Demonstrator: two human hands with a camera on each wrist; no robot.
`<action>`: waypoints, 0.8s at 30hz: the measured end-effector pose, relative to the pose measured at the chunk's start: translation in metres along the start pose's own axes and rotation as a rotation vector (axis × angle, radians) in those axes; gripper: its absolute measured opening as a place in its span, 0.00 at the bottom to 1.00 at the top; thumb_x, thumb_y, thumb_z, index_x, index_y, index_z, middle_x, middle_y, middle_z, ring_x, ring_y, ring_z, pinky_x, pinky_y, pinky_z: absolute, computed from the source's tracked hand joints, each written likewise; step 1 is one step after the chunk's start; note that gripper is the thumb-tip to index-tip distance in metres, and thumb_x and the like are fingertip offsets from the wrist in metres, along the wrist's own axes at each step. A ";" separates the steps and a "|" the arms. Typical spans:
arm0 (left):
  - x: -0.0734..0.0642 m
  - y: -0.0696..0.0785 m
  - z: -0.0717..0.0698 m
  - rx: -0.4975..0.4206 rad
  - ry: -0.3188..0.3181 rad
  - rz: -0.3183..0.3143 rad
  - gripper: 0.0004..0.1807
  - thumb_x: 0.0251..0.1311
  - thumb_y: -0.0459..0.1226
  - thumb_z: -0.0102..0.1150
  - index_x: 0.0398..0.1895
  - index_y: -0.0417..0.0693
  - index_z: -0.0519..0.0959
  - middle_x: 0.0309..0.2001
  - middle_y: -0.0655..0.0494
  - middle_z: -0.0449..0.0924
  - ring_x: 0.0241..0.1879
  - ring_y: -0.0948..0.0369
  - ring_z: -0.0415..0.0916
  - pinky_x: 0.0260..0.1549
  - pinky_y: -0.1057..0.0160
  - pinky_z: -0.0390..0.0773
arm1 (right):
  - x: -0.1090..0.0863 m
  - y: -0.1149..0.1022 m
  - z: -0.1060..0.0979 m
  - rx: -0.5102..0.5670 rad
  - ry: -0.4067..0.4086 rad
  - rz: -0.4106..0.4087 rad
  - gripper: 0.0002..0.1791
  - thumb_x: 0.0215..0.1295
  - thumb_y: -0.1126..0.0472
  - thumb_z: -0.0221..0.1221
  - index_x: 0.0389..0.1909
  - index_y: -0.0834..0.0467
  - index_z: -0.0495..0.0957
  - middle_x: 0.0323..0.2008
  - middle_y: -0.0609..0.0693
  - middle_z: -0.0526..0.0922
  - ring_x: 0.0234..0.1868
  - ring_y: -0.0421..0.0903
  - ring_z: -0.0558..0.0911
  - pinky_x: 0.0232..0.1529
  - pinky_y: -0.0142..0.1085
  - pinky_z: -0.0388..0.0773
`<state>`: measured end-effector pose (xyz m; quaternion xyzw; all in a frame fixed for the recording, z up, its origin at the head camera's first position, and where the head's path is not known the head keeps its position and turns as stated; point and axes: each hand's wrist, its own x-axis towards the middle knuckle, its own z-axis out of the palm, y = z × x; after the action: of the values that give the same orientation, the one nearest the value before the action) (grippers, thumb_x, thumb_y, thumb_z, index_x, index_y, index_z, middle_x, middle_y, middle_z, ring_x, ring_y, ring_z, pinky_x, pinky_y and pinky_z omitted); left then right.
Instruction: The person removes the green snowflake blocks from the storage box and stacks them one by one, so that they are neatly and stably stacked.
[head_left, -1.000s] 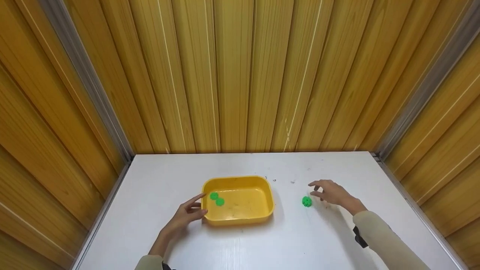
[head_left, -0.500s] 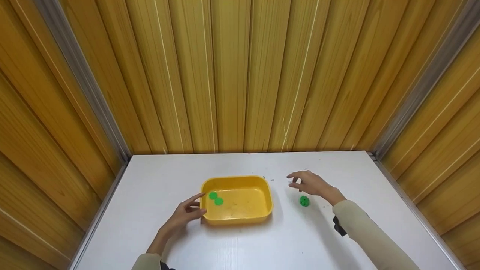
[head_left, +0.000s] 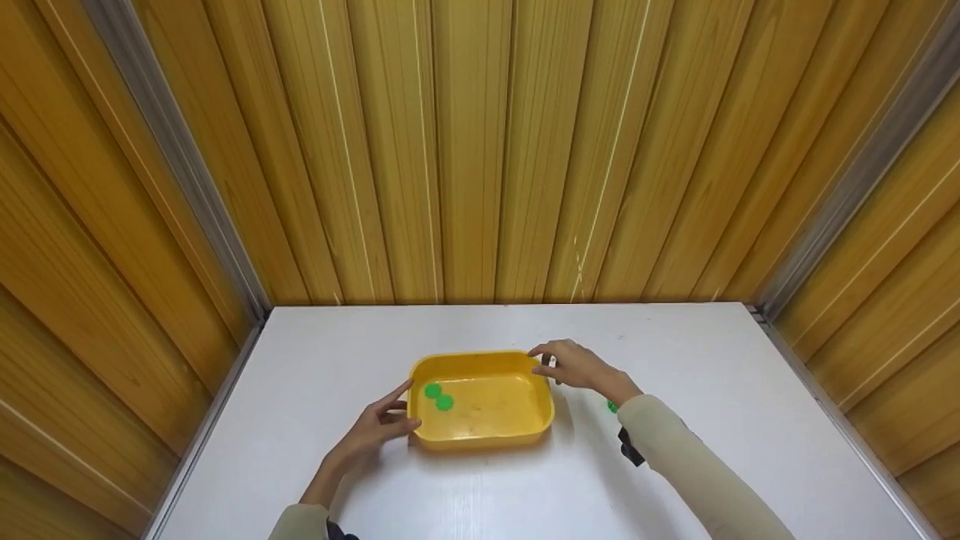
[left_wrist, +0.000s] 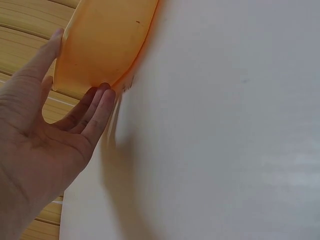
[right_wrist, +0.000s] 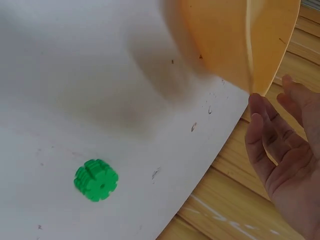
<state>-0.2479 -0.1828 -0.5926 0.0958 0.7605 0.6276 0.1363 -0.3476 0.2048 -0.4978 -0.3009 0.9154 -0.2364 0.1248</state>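
Note:
A yellow plastic tray (head_left: 480, 442) stands on the white table. Inside its left end lie two green discs (head_left: 444, 403), side by side. My left hand (head_left: 371, 427) touches the tray's left end, fingers and thumb spread fairly straight along it. At the far right corner is my right hand (head_left: 577, 365), its fingertips touching or close to the rim, with a gap between thumb and fingers in the right wrist view. A short stack of notched green discs (right_wrist: 97, 181) sits right of the tray. In the head view the right sleeve hides most of it.
The white tabletop (head_left: 337, 337) carries small dark specks and marks near the tray's right side. Yellow wood-patterned panels (head_left: 465, 150) rise behind the table and on both sides, with grey metal strips (head_left: 180, 150) at the corners.
My right hand has moved left, from beside the green stack to the tray's far right corner. The left hand, tray and discs keep their places; the sleeve now covers much of the stack.

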 end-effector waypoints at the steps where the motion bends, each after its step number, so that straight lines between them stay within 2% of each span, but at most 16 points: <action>1: 0.000 0.000 0.000 -0.003 -0.003 0.000 0.43 0.68 0.42 0.64 0.82 0.54 0.55 0.65 0.33 0.72 0.55 0.53 0.81 0.61 0.50 0.80 | 0.003 -0.003 0.002 -0.005 -0.003 -0.007 0.22 0.74 0.58 0.60 0.63 0.65 0.77 0.47 0.60 0.85 0.29 0.46 0.85 0.34 0.32 0.85; 6: 0.000 -0.003 0.000 0.013 -0.004 0.010 0.44 0.67 0.43 0.66 0.82 0.52 0.55 0.65 0.33 0.72 0.53 0.54 0.80 0.59 0.53 0.81 | 0.018 -0.013 0.010 -0.055 -0.013 -0.049 0.21 0.74 0.57 0.60 0.61 0.66 0.79 0.45 0.60 0.87 0.25 0.39 0.82 0.34 0.32 0.83; 9: 0.001 -0.004 0.000 0.031 0.008 0.008 0.44 0.66 0.44 0.67 0.82 0.54 0.56 0.65 0.34 0.72 0.53 0.55 0.80 0.60 0.52 0.80 | 0.028 -0.016 0.015 -0.066 -0.034 -0.056 0.21 0.75 0.57 0.59 0.61 0.66 0.79 0.43 0.60 0.87 0.24 0.41 0.83 0.34 0.32 0.83; 16: 0.002 -0.002 0.001 0.025 0.013 0.009 0.43 0.66 0.44 0.67 0.81 0.55 0.57 0.64 0.36 0.73 0.53 0.55 0.80 0.62 0.51 0.79 | 0.048 -0.029 0.034 -0.027 -0.088 -0.083 0.20 0.75 0.58 0.59 0.60 0.65 0.80 0.45 0.61 0.89 0.31 0.57 0.88 0.38 0.36 0.84; 19: 0.000 -0.003 0.003 0.034 0.014 0.006 0.43 0.66 0.44 0.67 0.81 0.55 0.57 0.64 0.36 0.73 0.53 0.54 0.79 0.62 0.50 0.79 | 0.054 -0.036 0.043 0.005 -0.111 -0.089 0.19 0.75 0.60 0.59 0.60 0.66 0.80 0.46 0.61 0.89 0.33 0.58 0.89 0.38 0.39 0.86; 24: -0.003 -0.005 0.005 0.039 0.016 0.000 0.43 0.66 0.44 0.67 0.81 0.56 0.58 0.65 0.37 0.73 0.54 0.53 0.79 0.62 0.49 0.79 | 0.062 -0.048 0.058 0.017 -0.150 -0.035 0.18 0.74 0.60 0.59 0.60 0.64 0.81 0.46 0.60 0.88 0.35 0.55 0.89 0.35 0.36 0.84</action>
<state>-0.2438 -0.1799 -0.5980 0.0933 0.7736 0.6136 0.1283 -0.3514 0.1129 -0.5285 -0.3326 0.8960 -0.2233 0.1915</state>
